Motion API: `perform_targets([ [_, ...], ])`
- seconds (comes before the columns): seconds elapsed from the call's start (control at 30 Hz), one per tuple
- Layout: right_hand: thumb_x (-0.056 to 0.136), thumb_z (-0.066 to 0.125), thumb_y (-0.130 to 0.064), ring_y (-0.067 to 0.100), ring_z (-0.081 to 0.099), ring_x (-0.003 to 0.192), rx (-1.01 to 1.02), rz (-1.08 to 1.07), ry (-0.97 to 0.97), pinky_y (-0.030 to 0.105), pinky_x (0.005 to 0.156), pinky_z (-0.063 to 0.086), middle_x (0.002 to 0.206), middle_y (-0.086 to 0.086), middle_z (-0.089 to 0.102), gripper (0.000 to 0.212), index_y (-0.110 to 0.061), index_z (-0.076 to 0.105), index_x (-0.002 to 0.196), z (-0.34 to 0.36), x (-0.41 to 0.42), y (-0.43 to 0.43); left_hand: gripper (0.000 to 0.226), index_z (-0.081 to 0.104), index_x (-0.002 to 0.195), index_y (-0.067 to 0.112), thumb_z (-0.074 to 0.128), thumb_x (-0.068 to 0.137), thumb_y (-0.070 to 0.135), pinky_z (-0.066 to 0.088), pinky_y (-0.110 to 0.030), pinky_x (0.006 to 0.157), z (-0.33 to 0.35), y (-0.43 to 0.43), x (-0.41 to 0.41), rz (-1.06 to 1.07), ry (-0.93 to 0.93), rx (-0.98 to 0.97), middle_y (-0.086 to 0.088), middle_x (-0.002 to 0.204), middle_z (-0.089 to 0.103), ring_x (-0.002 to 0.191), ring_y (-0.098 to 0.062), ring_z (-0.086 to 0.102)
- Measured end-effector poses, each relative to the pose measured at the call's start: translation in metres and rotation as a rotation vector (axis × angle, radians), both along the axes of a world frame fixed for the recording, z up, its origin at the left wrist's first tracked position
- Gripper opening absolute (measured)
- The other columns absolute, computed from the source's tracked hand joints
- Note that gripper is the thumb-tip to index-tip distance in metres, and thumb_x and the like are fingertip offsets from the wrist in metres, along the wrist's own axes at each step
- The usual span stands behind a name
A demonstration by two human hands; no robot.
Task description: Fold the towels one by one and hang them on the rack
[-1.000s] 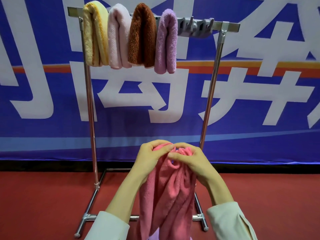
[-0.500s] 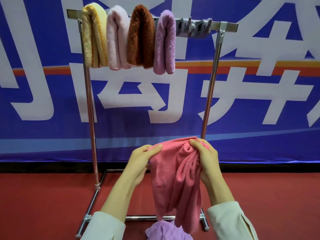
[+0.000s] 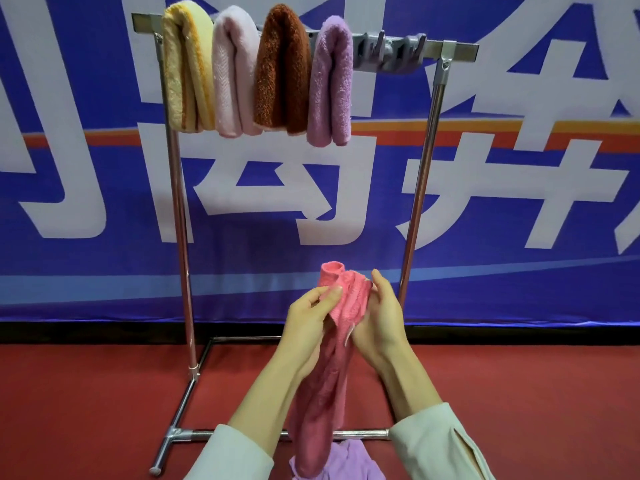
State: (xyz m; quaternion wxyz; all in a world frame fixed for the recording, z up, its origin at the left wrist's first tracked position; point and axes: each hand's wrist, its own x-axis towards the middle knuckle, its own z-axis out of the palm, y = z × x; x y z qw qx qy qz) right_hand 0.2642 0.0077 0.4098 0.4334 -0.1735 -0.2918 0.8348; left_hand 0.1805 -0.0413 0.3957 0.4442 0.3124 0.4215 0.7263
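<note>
A pink towel [image 3: 332, 386] hangs bunched between both hands in front of the metal rack [image 3: 180, 216]. My left hand [image 3: 308, 323] pinches its upper edge with thumb and fingers. My right hand [image 3: 377, 320] holds the towel's right side, fingers raised along it. On the rack's top bar hang a yellow towel [image 3: 187, 67], a pale pink towel [image 3: 232, 74], a brown towel [image 3: 280, 67] and a lilac towel [image 3: 330, 81], all folded. A light purple towel [image 3: 353, 460] lies on the red floor under the pink one.
Grey hooks [image 3: 394, 51] sit on the bare right part of the bar. The rack's base rail [image 3: 263, 434] crosses the red floor [image 3: 86, 393] just ahead of my sleeves. A blue banner [image 3: 519, 202] with large white characters covers the wall behind.
The hands came closer together and gathered the pink towel into a narrower bunch. Its top now sticks up above the left hand, and the view has shifted slightly.
</note>
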Motion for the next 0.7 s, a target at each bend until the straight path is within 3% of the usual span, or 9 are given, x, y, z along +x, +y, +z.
perform_targets([
  [0.1, 0.084, 0.044, -0.02, 0.03, 0.068, 0.087, -0.04, 0.062, 0.181, 0.04, 0.083, 0.055, 0.099, 0.02, 0.067, 0.034, -0.001, 0.057, 0.109, 0.001, 0.001, -0.002, 0.024, 0.061, 0.111, -0.007, 0.06, 0.087, -0.004, 0.056, -0.025, 0.074, -0.002, 0.0, -0.003, 0.034, 0.018, -0.013, -0.017, 0.098, 0.069, 0.082, -0.02, 0.067],
  [0.17, 0.074, 0.048, -0.013, 0.032, 0.069, 0.093, -0.052, 0.068, 0.249, 0.043, 0.084, 0.056, 0.113, 0.023, 0.065, 0.048, -0.001, 0.057, 0.119, 0.001, 0.0, -0.004, 0.025, 0.063, 0.109, -0.005, 0.065, 0.084, -0.003, 0.054, -0.032, 0.082, -0.002, 0.002, -0.001, 0.084, 0.027, 0.0, -0.018, 0.102, 0.07, 0.091, -0.025, 0.066],
  [0.27, 0.071, 0.05, -0.003, 0.032, 0.067, 0.101, -0.052, 0.072, 0.258, 0.044, 0.093, 0.051, 0.121, 0.025, 0.062, 0.055, -0.001, 0.057, 0.126, -0.005, -0.007, -0.007, 0.02, 0.064, 0.103, 0.003, 0.07, 0.084, 0.004, 0.057, -0.022, 0.068, 0.002, 0.002, 0.01, 0.206, 0.0, 0.033, -0.005, 0.087, 0.073, 0.073, -0.011, 0.069],
  [0.4, 0.089, 0.034, 0.005, 0.032, 0.061, 0.109, -0.05, 0.129, 0.228, 0.04, 0.097, 0.05, 0.111, 0.021, 0.067, 0.037, 0.002, 0.065, 0.108, -0.012, -0.019, -0.015, 0.029, 0.06, 0.108, 0.011, 0.072, 0.085, 0.024, 0.052, -0.019, 0.068, -0.006, 0.009, 0.01, 0.419, 0.126, -0.06, -0.001, 0.099, 0.069, 0.086, -0.013, 0.067],
  [0.47, 0.09, 0.032, 0.009, 0.031, 0.062, 0.103, -0.01, 0.128, 0.177, 0.038, 0.096, 0.048, 0.105, 0.02, 0.066, 0.035, 0.001, 0.066, 0.091, -0.012, -0.023, -0.018, 0.015, 0.06, 0.105, 0.011, 0.063, 0.09, 0.01, 0.049, -0.015, 0.062, -0.008, 0.01, 0.007, 0.427, 0.077, -0.074, -0.002, 0.096, 0.067, 0.083, -0.014, 0.064],
  [0.53, 0.091, 0.037, 0.011, 0.028, 0.064, 0.097, 0.068, 0.099, 0.096, 0.035, 0.091, 0.051, 0.108, 0.02, 0.062, 0.026, -0.001, 0.059, 0.083, -0.011, -0.025, -0.018, 0.018, 0.061, 0.104, 0.011, 0.056, 0.091, 0.0, 0.05, -0.017, 0.063, -0.01, 0.01, 0.002, 0.382, 0.028, -0.056, -0.004, 0.097, 0.067, 0.083, -0.014, 0.063],
  [0.6, 0.092, 0.041, 0.012, 0.028, 0.065, 0.094, 0.136, 0.074, 0.025, 0.035, 0.089, 0.054, 0.112, 0.02, 0.061, 0.023, -0.003, 0.058, 0.09, -0.011, -0.024, -0.015, 0.017, 0.063, 0.105, 0.009, 0.058, 0.091, 0.0, 0.051, -0.018, 0.061, -0.01, 0.008, 0.001, 0.343, 0.024, -0.047, -0.007, 0.094, 0.067, 0.078, -0.012, 0.063],
  [0.7, 0.09, 0.034, 0.016, 0.029, 0.061, 0.101, 0.186, 0.075, -0.041, 0.037, 0.095, 0.05, 0.118, 0.022, 0.061, 0.044, -0.004, 0.06, 0.119, -0.011, -0.022, -0.012, 0.02, 0.063, 0.106, 0.007, 0.057, 0.089, -0.002, 0.05, -0.023, 0.061, -0.014, 0.011, -0.001, 0.341, 0.028, -0.084, -0.009, 0.091, 0.068, 0.075, -0.013, 0.063],
])
